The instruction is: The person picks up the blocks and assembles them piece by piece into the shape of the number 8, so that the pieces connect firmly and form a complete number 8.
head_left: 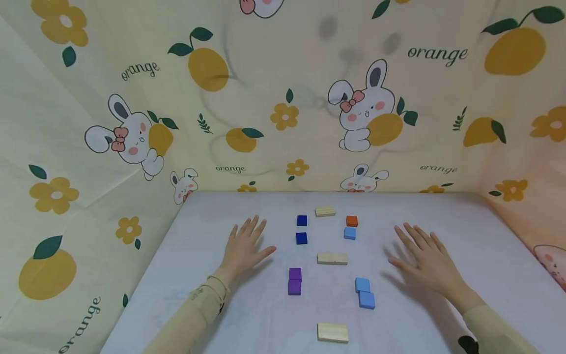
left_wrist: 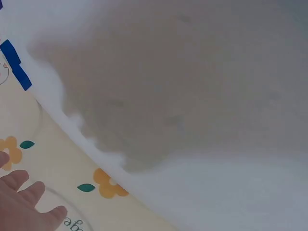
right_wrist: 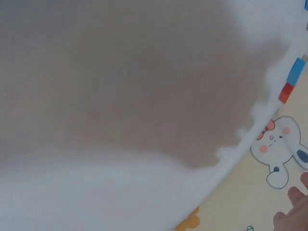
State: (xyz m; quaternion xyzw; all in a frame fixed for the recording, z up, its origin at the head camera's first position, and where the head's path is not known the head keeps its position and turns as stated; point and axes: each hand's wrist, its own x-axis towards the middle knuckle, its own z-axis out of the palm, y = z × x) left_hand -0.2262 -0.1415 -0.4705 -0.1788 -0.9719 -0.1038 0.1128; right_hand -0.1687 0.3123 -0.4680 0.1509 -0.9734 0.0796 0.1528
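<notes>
My left hand (head_left: 244, 249) hovers over the left of the table with its fingers spread, holding nothing. To its right are two dark blue blocks, the far one (head_left: 302, 221) and the near one (head_left: 301, 238). Two purple blocks (head_left: 295, 281) lie touching each other, nearer to me. On the right side, my right hand (head_left: 428, 260) is spread above the surface, also holding nothing. Left of it, an orange block (head_left: 352, 221) sits behind a light blue block (head_left: 350, 233). Closer in, two more light blue blocks (head_left: 364, 293) touch, slightly offset.
Three pale wooden blocks run down the middle: a far one (head_left: 325, 211), a central one (head_left: 332, 258) and a near one (head_left: 333, 333). Patterned cloth (head_left: 283, 98) with rabbits and oranges stands behind the white table (head_left: 265, 324) and along both sides.
</notes>
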